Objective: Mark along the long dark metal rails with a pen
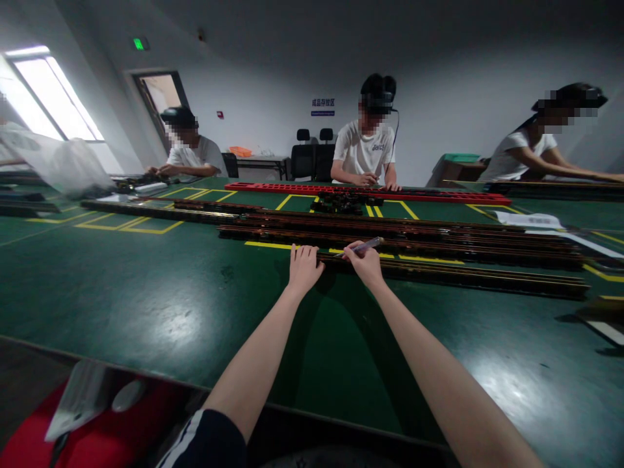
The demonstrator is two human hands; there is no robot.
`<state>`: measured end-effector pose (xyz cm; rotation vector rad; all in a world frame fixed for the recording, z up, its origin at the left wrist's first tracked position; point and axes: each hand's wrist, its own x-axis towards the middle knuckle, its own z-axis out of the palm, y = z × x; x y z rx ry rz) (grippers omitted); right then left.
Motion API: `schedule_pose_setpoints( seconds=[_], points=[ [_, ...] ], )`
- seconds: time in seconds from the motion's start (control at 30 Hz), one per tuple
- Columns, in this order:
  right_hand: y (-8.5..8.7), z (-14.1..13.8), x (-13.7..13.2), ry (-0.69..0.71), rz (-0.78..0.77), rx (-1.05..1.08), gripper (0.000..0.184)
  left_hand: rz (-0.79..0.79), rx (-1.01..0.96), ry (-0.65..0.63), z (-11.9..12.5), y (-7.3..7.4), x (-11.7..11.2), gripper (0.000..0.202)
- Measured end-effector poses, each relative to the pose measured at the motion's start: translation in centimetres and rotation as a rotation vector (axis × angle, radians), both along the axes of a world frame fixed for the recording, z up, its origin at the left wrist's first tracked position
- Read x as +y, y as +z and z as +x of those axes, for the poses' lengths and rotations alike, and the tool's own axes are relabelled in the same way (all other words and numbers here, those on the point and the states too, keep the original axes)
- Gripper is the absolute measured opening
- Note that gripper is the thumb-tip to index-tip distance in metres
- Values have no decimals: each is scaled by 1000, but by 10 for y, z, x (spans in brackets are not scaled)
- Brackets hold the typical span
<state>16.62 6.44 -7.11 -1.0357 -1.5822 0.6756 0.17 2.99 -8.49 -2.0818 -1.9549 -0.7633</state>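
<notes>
A long dark metal bar (478, 275) lies lengthwise on the green table in front of me. My left hand (305, 265) is closed over its left end, fingers on the far side and thumb towards the right. Between my right thumb and fingers is a slim pen-like tool (368, 245) with a translucent purplish handle. Its thin tip points down and left at the bar, just beside my left hand. Whether the tip touches the bar I cannot tell. My right hand (364, 265) is closed around the tool, close above the bar.
Just beyond lies a bundle of dark reddish bars (414, 237). Farther back are a heap of small black parts (341, 202) and a long red perforated rail (292, 189). Papers (529, 220) lie right. Several co-workers sit around the green table (121, 279); a plastic bag (78, 170) is left.
</notes>
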Motion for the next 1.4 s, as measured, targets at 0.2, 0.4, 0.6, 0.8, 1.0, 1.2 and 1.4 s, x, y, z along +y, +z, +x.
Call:
schedule_pose_setpoints(
  seconds=[0.2,0.4,0.6,0.8,1.0,1.2,1.4],
  points=[
    [-3,0,2,10,-23,21,14,13,27,-23,0,-2,1,36],
    [-3,-1,3,1,-24,24,12,6,48,-37,0,-1,0,36],
    [-3,0,2,13,-28,31,13,12,21,-24,-2,-3,1,35],
    [-2,-1,1,2,-10,26,14,9,8,-17,-3,-3,1,38],
    [-3,2,3,-38,-8,38,14,29,3,-5,-2,-1,-1,40],
    [-4,1,3,-18,-31,26,15,-2,3,-30,-3,-1,0,44],
    [-4,2,2,16,-53,15,16,-15,-7,-55,-6,-2,1,47]
  ],
)
